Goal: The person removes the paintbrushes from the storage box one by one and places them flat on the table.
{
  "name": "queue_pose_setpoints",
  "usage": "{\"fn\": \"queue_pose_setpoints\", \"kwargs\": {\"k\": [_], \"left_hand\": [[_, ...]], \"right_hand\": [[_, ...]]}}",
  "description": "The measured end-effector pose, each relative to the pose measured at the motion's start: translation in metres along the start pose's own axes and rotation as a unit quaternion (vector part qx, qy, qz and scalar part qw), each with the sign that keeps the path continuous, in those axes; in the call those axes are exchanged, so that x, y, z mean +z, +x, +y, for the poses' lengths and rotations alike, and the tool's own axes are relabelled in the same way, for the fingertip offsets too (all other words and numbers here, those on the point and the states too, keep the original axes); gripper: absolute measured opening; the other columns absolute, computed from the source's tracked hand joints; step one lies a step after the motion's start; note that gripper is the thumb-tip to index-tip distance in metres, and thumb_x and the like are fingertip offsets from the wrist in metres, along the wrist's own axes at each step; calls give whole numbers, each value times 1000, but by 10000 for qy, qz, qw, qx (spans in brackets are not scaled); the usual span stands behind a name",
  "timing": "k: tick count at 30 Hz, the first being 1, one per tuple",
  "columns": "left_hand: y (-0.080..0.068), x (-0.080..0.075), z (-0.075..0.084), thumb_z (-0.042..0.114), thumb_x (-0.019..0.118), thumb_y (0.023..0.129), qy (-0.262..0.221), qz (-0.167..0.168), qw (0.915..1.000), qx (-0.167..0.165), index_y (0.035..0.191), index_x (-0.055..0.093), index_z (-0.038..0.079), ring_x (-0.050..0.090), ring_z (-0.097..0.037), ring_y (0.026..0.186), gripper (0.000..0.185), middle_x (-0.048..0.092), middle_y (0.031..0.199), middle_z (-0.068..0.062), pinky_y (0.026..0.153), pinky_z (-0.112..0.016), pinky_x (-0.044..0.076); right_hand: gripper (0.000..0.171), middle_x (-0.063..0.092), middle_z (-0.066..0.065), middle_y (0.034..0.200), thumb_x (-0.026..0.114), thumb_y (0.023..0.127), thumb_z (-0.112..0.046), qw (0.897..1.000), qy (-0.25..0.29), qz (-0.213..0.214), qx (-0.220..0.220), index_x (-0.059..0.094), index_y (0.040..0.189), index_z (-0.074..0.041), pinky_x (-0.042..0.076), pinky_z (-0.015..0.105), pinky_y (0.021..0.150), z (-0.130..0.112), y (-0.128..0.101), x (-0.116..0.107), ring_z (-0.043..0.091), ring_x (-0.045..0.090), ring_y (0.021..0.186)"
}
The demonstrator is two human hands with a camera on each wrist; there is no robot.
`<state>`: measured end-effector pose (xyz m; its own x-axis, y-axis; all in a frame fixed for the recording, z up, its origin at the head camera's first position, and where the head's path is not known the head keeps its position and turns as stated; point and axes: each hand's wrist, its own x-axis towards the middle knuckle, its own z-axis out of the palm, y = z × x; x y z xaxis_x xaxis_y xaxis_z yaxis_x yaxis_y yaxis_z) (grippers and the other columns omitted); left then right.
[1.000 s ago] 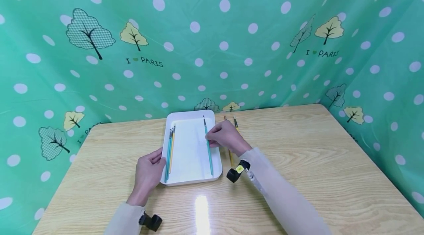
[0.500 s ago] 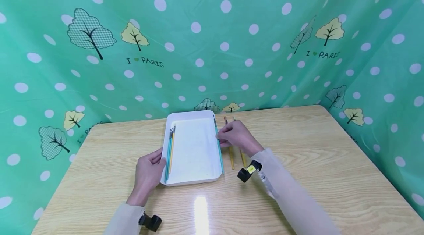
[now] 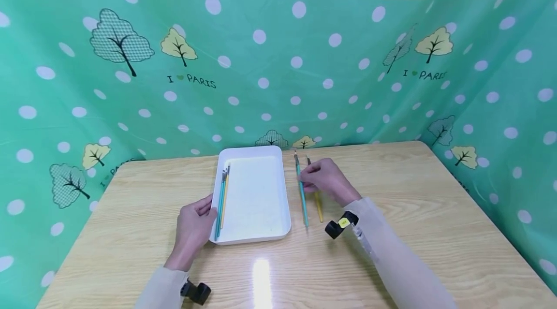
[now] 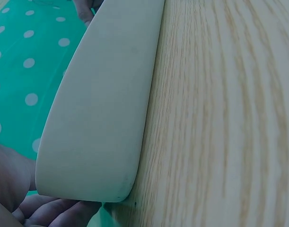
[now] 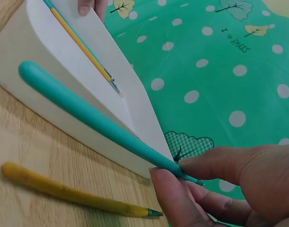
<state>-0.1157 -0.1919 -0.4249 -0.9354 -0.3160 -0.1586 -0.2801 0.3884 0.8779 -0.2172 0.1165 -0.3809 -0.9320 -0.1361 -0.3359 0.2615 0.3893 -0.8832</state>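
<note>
Right hand point(image 3: 328, 181) pinches teal brush point(image 5: 87, 112) between thumb and fingertips, apparently off table point(image 3: 391, 193), just right of white tray point(image 3: 256, 202). Left hand point(image 3: 196, 231) grips tray's left rim. Risk: smooth rounded handle could twist in narrow pinch (held nearer bristle end), knocking yellow brush point(image 5: 68, 189) on table and rolling it. White tray stiff-looking, perhaps plastic, corners rounded; table wood-grained; handles tapered.

Head view high, facing forward and down over table point(image 3: 409, 193), left-wrist view close along tray point(image 4: 99, 109), right-wrist view close across teal brush point(image 5: 99, 118), tray in all three
</note>
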Motion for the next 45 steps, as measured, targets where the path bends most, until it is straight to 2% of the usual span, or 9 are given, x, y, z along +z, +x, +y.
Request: {"fn": "queue_pose_setpoints", "kwargs": {"k": [12,19,25,33,45], "left_hand": [[1,0,1,8,54,100,55,13,10000,13,144,54,1,64,-33,127,44,61,141,-21,101,-36,57],[0,1,1,7,53,101,93,15,10000,-25,144,53,2,63,-34,129,44,60,142,-22,102,-38,56],[0,0,1,8,53,101,51,22,10000,37,144,54,1,63,-34,129,44,60,141,-23,101,-36,56],[-1,0,2,7,53,101,12,-7,10000,38,144,53,1,63,-34,128,44,60,141,-23,100,-33,57],[-3,0,2,7,52,102,-18,-34,10000,-3,146,53,3,63,-34,128,44,60,142,-23,99,-34,58]], "right_hand": [[24,71,20,117,68,97,-11,10000,-69,16,35,72,117,2,66,31,83,10,0,-21,19,73,88],[22,71,19,108,67,97,-11,9999,-101,113,30,72,113,4,67,34,84,19,3,-33,18,72,84],[23,71,19,111,67,98,-11,9998,-75,176,95,71,115,4,67,32,84,28,9,-40,18,72,85],[25,71,16,105,67,97,-10,9995,22,269,173,69,117,6,67,29,79,34,14,-48,16,71,81],[22,73,13,99,69,94,-7,9981,-67,489,369,71,112,6,67,28,74,40,23,-52,15,71,75]]}}
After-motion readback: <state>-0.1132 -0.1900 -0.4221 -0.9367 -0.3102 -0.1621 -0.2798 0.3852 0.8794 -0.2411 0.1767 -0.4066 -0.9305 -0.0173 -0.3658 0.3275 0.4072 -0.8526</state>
